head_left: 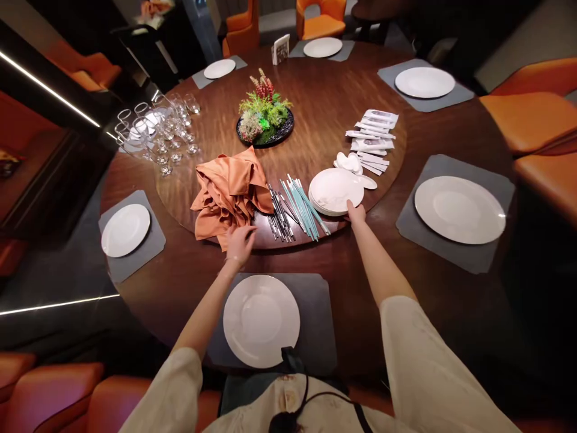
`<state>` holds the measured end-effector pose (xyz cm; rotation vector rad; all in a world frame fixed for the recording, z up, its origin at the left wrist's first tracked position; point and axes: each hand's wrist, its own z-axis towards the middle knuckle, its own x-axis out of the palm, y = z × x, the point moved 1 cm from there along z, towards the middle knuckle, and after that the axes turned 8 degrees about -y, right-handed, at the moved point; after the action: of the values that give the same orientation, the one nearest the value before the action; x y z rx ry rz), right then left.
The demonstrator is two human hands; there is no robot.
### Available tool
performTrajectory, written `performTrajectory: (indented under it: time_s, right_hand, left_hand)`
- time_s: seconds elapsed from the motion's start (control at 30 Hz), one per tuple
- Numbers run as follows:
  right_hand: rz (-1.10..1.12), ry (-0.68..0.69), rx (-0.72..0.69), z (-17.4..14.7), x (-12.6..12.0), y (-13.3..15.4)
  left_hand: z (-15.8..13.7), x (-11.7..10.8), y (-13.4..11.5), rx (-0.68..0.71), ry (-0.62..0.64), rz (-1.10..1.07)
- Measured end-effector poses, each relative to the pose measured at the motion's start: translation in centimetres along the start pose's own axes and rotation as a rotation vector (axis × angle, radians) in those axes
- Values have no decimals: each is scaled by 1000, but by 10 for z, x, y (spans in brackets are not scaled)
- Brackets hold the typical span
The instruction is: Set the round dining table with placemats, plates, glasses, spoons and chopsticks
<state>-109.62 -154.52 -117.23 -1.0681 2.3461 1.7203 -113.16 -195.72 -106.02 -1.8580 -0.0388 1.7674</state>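
Observation:
My right hand [356, 213] pinches the near right rim of the top small white plate [336, 187], which lies over a stack of like plates. Beside the lower edge of a heap of orange cloth napkins [232, 186] is my left hand [240, 243], its thumb and fingers apart and nothing seen in it; whether it touches the cloth I cannot tell. Between the hands lie dark chopsticks [280, 216] and teal chopsticks [306, 210]. White spoons [349, 162] rest just behind the small plates. Below my hands a large white plate [261, 322] sits on a grey placemat [318, 325].
Stemmed glasses [157, 132] crowd the left of the turntable [311, 132]. A plant centrepiece [265, 114] stands in the middle, with white paper packets [374, 132] to its right. Several large plates on placemats ring the round table [360, 264]. Orange chairs [532, 114] surround it.

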Motion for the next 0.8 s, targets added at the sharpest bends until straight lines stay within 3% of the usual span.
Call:
performTrajectory:
  time_s: [0.07,0.17,0.27,0.4,0.57,0.67,0.8]
  right_hand:
    - [-76,13,8,2,1,-3]
    - [-216,103,11,3,-6,-2]
    - [-280,124,-81,5,-13,6]
    - [-391,144,-222,12,-12,13]
    - [-342,140,-119,10,4,9]
    - [-26,211,-13,-8,9,4]
    - [504,361,58,-57,0,1]
  left_hand:
    - [38,23,-45,119,161,-268]
    - [107,72,-101,177,202,-453]
    - [169,120,-133,62,179,-450]
    - [214,158,-134,-230,266,-508]
    - [216,165,-118,-324,319,-583]
    - [207,152,-121,-305,288,-651]
    - [179,105,-133,-53,170,-788]
